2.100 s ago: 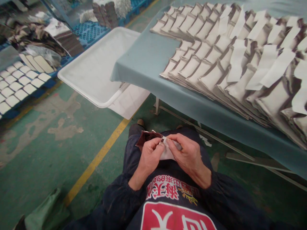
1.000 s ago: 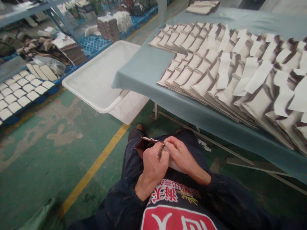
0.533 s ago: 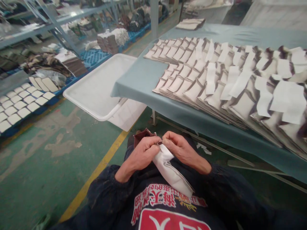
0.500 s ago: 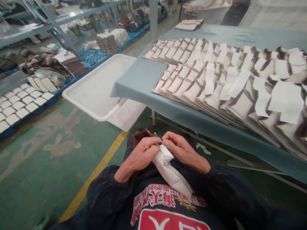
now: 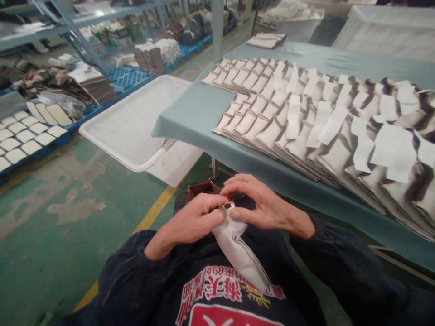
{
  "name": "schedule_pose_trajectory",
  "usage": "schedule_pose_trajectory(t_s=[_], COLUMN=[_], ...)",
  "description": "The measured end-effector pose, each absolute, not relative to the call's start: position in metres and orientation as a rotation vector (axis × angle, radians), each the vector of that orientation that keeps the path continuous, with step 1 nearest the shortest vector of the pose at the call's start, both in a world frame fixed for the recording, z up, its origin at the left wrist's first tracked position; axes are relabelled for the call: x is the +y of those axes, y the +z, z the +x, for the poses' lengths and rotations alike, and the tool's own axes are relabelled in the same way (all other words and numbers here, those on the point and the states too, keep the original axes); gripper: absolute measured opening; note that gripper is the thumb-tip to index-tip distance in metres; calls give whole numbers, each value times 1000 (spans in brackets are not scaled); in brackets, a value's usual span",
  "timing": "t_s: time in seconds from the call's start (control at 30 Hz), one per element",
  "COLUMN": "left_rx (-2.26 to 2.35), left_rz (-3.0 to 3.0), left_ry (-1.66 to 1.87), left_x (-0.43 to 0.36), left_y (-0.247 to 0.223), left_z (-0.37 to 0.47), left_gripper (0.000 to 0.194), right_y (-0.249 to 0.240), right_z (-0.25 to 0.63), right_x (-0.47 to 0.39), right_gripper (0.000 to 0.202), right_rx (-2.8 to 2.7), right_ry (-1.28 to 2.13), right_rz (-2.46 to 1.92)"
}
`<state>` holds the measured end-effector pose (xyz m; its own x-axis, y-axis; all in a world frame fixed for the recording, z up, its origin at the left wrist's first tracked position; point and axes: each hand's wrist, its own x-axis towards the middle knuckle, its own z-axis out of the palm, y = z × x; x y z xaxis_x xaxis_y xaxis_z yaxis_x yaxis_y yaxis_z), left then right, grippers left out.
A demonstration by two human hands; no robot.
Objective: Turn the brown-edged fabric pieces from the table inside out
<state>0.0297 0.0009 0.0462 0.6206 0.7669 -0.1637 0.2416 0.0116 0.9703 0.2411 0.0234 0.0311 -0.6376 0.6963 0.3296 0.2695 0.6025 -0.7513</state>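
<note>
Just above my lap is a white fabric piece (image 5: 234, 246) with a seam down its side and a dark brown part (image 5: 204, 186) at its far end. My left hand (image 5: 192, 219) is closed around the upper end, its thumb and fingers pressing the cloth. From the other side, my right hand (image 5: 261, 201) holds the same end, thumb on the white cloth and fingers spread over the far edge. A small dark patch (image 5: 228, 205) shows between the hands. The fingertips are partly hidden.
Ahead to the right, a table with a blue-green cover (image 5: 183, 113) bears overlapping rows of similar white fabric pieces (image 5: 261, 122) with white strips (image 5: 326, 122). A white plastic tub (image 5: 125, 122) stands at its left end. Blue pallets (image 5: 127, 79) with stacked material lie farther left.
My right hand has gone from a tight pinch to a wider hold, fingers lifted and spread over the far edge. My left hand keeps its grip. The view has shifted slightly.
</note>
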Motion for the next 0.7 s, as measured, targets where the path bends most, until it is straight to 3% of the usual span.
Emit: schedule_pose_trajectory(t_s=[0.2, 0.4, 0.53, 0.7], left_rx=[870, 851, 744, 635], left_rz=[1680, 1613, 1457, 1354], left_ry=[449, 496, 427, 386], left_x=[9, 4, 6, 12], left_y=[67, 49, 35, 28], left_z=[29, 27, 19, 3], left_gripper=[17, 17, 15, 29], right_y=[45, 38, 34, 38], right_z=[244, 246, 249, 251], right_x=[34, 20, 19, 21], right_gripper=[44, 27, 15, 13], right_rx=[-2382, -2240, -2281, -2355], right_ry=[994, 1364, 1322, 1202], right_rz=[-760, -951, -1009, -1034])
